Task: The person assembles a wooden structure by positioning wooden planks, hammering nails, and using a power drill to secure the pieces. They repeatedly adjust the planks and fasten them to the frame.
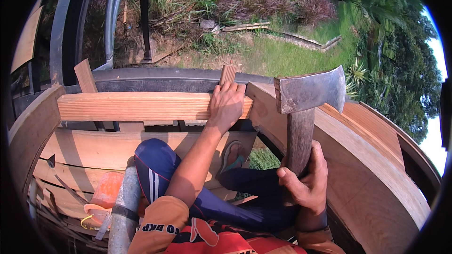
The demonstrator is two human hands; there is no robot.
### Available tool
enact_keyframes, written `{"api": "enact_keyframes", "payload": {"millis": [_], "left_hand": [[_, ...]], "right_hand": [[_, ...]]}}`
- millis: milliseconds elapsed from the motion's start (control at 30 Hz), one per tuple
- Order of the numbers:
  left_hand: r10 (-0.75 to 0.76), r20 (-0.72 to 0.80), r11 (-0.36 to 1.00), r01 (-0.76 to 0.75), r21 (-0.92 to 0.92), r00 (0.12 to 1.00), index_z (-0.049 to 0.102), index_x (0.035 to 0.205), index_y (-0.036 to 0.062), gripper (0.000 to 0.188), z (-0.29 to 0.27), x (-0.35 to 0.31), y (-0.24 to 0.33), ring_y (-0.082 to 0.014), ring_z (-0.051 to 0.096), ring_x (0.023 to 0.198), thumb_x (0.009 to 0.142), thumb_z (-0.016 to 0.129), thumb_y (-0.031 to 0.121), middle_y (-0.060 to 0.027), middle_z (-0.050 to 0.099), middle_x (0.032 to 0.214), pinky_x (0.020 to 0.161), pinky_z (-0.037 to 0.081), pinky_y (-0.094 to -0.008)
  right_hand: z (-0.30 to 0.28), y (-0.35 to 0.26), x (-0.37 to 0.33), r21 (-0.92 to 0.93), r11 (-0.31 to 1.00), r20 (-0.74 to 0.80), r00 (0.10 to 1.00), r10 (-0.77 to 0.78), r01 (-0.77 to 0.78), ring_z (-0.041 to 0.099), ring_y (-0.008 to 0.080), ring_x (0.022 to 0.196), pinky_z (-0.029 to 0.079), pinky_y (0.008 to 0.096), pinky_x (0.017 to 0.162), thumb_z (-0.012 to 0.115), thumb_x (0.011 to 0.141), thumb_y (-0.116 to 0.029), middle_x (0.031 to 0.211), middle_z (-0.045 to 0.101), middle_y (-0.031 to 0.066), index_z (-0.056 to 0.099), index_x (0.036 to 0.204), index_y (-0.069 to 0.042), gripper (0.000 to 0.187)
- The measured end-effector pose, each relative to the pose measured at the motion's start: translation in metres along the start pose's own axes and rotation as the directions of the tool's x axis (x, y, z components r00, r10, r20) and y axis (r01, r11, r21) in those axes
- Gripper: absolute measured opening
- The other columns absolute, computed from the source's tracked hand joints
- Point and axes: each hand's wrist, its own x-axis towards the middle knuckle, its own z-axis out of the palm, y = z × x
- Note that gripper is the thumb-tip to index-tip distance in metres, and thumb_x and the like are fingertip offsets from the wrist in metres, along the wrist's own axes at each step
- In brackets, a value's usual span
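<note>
My right hand (308,178) is wrapped round the wooden handle of an axe (300,136). The axe stands upright, its worn steel head at the top and the cutting edge toward the right. My left hand (228,103) grips a wooden crosspiece (136,106) near its right end, fingers curled over the far edge. Just behind those fingers a short wooden block (228,74) sticks up. The crosspiece spans between a curved-looking board (35,129) on the left and a thick wooden beam (353,160) on the right. What my left fingertips touch is hidden.
Wide planks (94,148) lie below the crosspiece, with gaps between some. A grey metal pipe (126,207) and an orange hard hat (106,190) are at lower left. Another wood strip (85,76) leans by the dark metal frame (155,79). Grass and plants lie beyond, lower down.
</note>
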Motion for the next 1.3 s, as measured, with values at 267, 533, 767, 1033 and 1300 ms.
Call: {"api": "enact_keyframes", "payload": {"millis": [267, 533, 767, 1033, 1300], "left_hand": [[0.073, -0.04, 0.994, -0.069, 0.082, 0.997, 0.07, 0.111, 0.0089, 0.02, 0.011, -0.003, -0.002, -0.0249, 0.063, 0.115, 0.098, 0.059, 0.021, -0.006, 0.072, 0.109, 0.099, 0.045, -0.0438], [0.117, -0.067, 0.968, -0.098, 0.232, 0.991, 0.07, 0.115, 0.0108, 0.033, 0.021, -0.01, 0.002, -0.0244, 0.064, 0.111, 0.099, 0.066, 0.039, -0.0035, 0.073, 0.106, 0.102, 0.041, -0.0487], [0.011, -0.061, 0.992, -0.003, 0.127, 0.998, 0.073, 0.109, 0.0087, 0.028, 0.026, -0.011, 0.014, -0.0275, 0.063, 0.112, 0.1, 0.06, 0.032, -0.0082, 0.074, 0.108, 0.104, 0.039, -0.0484], [-0.044, 0.164, 0.999, 0.045, -0.001, 0.986, 0.079, 0.105, 0.006, 0.027, 0.022, 0.022, 0.005, -0.0328, 0.068, 0.116, 0.097, 0.064, 0.027, -0.0138, 0.077, 0.111, 0.099, 0.053, -0.0461], [-0.244, 0.202, 0.968, 0.249, 0.0, 0.948, 0.076, 0.111, 0.0025, 0.026, 0.024, 0.041, 0.006, -0.037, 0.072, 0.113, 0.095, 0.067, 0.021, -0.021, 0.076, 0.111, 0.098, 0.056, -0.0452]], "right_hand": [[0.005, -0.001, 0.004, -0.084, 0.996, -0.02, 1.0, -0.024, 0.023, 0.072, 0.0238, 0.075, 0.055, 0.0359, 0.073, 0.082, 0.086, -0.017, 0.086, 0.07, 0.0136, 0.055, 0.131, 0.004, 0.056], [0.02, 0.013, 0.039, -0.349, 0.929, -0.016, 0.991, -0.134, 0.12, 0.075, 0.0311, 0.074, 0.056, 0.0425, 0.07, 0.077, 0.092, -0.018, 0.081, 0.07, 0.0196, 0.049, 0.135, 0.005, 0.056], [0.058, 0.015, 0.09, 0.195, 0.981, 0.002, 1.0, 0.019, -0.019, 0.061, 0.0113, 0.067, 0.051, 0.0294, 0.06, 0.076, 0.095, -0.014, 0.077, 0.063, 0.0067, 0.051, 0.112, 0.002, 0.034], [0.061, 0.016, 0.093, -0.117, 0.992, -0.102, 0.994, -0.047, 0.035, 0.072, 0.0197, 0.063, 0.057, 0.0358, 0.059, 0.084, 0.087, -0.024, 0.073, 0.071, 0.0124, 0.055, 0.106, 0.003, 0.044], [0.053, 0.003, 0.088, -0.11, 0.993, -0.095, 0.995, -0.038, 0.028, 0.066, 0.0143, 0.066, 0.054, 0.0322, 0.063, 0.079, 0.09, -0.019, 0.074, 0.068, 0.0082, 0.056, 0.109, 0.005, 0.038]]}}
